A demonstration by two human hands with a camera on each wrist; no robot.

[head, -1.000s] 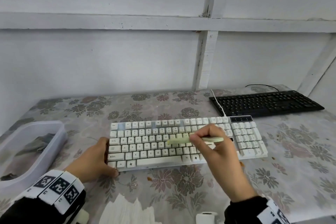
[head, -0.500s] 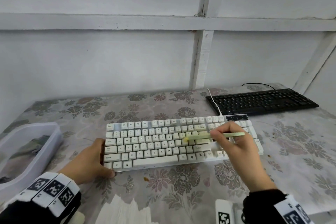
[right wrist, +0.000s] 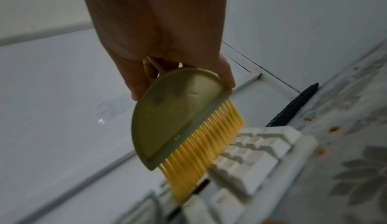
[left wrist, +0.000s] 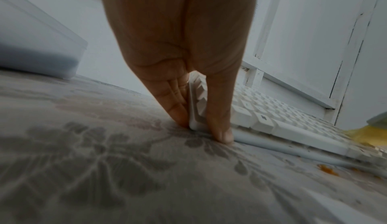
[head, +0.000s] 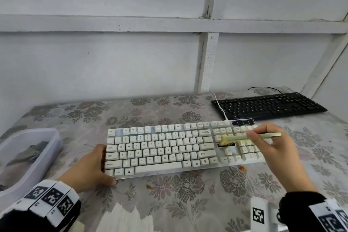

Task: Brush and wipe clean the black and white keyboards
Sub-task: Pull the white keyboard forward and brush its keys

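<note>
Right now your right hand [head: 271, 149] pinches the pale green half-round brush with yellow bristles [right wrist: 184, 124] over the right-hand keys of the white keyboard [head: 169, 149], lying left-to-right before you, while your left hand [head: 92, 167] clasps its left end with thumb and fingers.

Both hands bare. Left wrist [head: 50, 198] wears a white band of square black-and-white coded markers over a black sleeve. Right wrist [head: 327, 214] carries the same: black sleeve, white marker blocks.
</note>
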